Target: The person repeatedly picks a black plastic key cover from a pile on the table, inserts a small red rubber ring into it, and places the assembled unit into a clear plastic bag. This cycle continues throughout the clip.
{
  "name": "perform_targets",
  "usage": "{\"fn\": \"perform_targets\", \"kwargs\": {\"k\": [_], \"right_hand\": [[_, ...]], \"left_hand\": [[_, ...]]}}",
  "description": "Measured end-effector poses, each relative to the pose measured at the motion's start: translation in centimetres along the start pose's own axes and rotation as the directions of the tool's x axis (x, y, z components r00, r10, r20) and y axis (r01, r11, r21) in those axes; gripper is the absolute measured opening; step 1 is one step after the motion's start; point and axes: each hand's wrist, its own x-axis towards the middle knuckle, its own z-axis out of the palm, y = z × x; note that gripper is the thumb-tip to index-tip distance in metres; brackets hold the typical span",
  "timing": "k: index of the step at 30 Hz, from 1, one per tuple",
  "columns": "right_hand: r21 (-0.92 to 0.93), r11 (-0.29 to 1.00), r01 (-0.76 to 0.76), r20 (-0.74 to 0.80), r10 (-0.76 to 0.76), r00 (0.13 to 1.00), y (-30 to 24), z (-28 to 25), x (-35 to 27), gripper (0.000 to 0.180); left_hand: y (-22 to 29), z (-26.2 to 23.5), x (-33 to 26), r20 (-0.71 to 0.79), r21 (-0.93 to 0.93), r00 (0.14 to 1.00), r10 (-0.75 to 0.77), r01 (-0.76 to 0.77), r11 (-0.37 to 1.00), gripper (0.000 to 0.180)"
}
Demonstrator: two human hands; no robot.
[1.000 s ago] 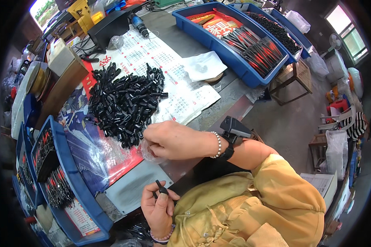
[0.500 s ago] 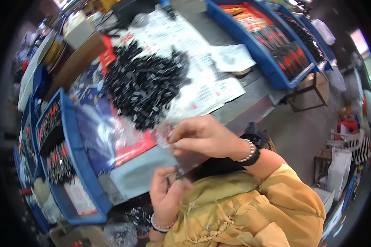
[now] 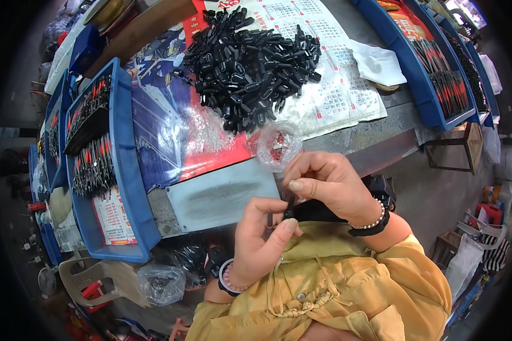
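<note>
Black piece, one, is pinched in the left hand's fingers near the table edge. Right hand fingertips nearly meet just above; can't tell what they hold. One pale board leaves flat room beside.

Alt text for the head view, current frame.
Two bare hands meet before a worktable: the left hand pinches a small black part, the right hand's fingertips close above it. Beyond lie crumpled clear plastic and a heap of black plastic pieces on printed sheets, flanked by blue bins.
</note>
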Motion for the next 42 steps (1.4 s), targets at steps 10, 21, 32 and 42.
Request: {"fn": "perform_targets", "kwargs": {"k": [10,21,32,42], "right_hand": [[-0.018,1.000,0.002,0.048,-0.001,0.999,0.0,0.1,-1.0,0.010],[-0.482,0.697,0.530,0.205,-0.499,0.842,1.1,0.7,-1.5,0.011],[-0.482,0.623,0.616,0.252,-0.574,0.779,1.8,1.0,-1.3,0.015],[-0.473,0.645,0.601,0.192,-0.590,0.785,1.7,1.3,-0.7,0.012]], "left_hand": [[-0.3,0.1,-0.3,-0.038,0.016,0.995,0.097,-0.097,0.995,0.023],[-0.3,0.5,-1.2,-0.102,0.069,0.988,0.114,-0.107,0.992,0.034],[-1.6,0.2,-1.1,-0.119,0.163,0.956,0.269,-0.249,0.955,0.030],[-1.1,0.0,-0.5,-0.178,-0.096,0.972,0.154,-0.173,0.980,0.032]]}}
